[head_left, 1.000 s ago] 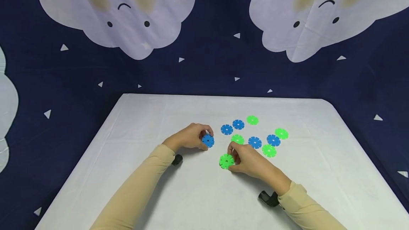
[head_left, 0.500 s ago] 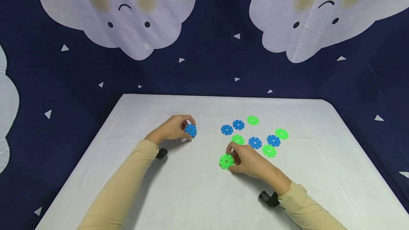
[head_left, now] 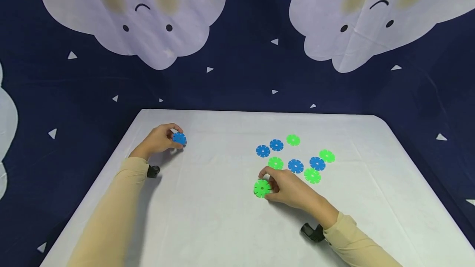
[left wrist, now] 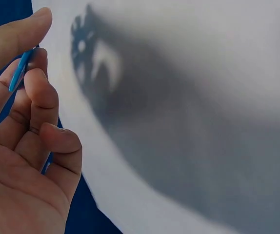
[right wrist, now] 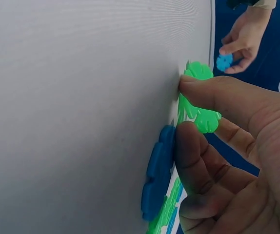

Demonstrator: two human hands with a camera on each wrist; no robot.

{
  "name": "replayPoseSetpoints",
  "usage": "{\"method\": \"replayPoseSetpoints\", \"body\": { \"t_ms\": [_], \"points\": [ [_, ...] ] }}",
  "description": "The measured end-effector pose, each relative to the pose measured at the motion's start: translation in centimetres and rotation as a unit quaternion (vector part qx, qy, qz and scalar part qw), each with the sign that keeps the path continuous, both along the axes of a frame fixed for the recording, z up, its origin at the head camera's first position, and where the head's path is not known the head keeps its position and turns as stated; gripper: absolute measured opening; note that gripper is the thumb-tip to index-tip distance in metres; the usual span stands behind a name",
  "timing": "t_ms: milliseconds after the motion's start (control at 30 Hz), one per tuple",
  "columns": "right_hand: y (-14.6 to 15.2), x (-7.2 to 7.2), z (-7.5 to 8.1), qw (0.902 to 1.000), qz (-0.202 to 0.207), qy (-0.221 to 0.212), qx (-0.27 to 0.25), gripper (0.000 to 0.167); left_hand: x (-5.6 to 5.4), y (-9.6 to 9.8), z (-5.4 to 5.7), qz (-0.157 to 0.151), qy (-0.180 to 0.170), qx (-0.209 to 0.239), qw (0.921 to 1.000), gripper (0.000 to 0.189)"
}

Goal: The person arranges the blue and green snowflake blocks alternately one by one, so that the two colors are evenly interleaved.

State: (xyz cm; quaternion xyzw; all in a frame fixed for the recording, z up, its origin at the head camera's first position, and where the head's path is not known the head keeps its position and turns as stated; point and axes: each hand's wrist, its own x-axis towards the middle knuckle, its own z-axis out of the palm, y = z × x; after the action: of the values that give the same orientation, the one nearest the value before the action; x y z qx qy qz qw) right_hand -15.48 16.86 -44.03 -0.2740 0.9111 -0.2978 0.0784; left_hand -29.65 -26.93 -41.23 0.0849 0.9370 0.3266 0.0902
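My left hand (head_left: 160, 137), over the table's far left part, pinches a blue notched disc (head_left: 179, 138) between thumb and fingers. The left wrist view has this blue disc (left wrist: 21, 70) edge-on, its shadow falling on the white surface. Near the table's middle, my right hand (head_left: 291, 187) grips a green notched disc (head_left: 262, 188) by its edge. Thumb and fingertips partly cover that green disc (right wrist: 207, 121) in the right wrist view; whether it touches the table I cannot tell. Closest to the right hand lies another green disc (head_left: 276, 162), flat beyond the fingers.
More flat discs lie right of centre on the white table (head_left: 208, 217), among them a blue disc (head_left: 295, 166) and a green disc (head_left: 312, 175). Another blue disc (head_left: 317, 163) touches or overlaps a green disc (head_left: 327, 155). A dark blue cloud-patterned cloth (head_left: 245, 73) hangs behind.
My left hand has carried the blue disc leftward and farther back, from near the middle to the table's far left. The right hand with the green disc has hardly moved.
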Motion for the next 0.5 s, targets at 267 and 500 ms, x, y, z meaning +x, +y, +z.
{"method": "replayPoseSetpoints", "body": {
  "t_ms": [267, 500],
  "points": [
    [-0.1, 0.1, 0.1, 0.9998, 0.006, 0.015, 0.015, 0.044, 0.3, -3.7, -1.3, 0.043, -0.023, -0.001, 0.9988, 0.055],
    [-0.2, 0.0, 0.1, 0.9996, 0.012, 0.007, 0.025, 0.050, 0.3, -4.6, -2.0, 0.046, -0.012, -0.016, 0.9987, 0.057]
  ]
}}
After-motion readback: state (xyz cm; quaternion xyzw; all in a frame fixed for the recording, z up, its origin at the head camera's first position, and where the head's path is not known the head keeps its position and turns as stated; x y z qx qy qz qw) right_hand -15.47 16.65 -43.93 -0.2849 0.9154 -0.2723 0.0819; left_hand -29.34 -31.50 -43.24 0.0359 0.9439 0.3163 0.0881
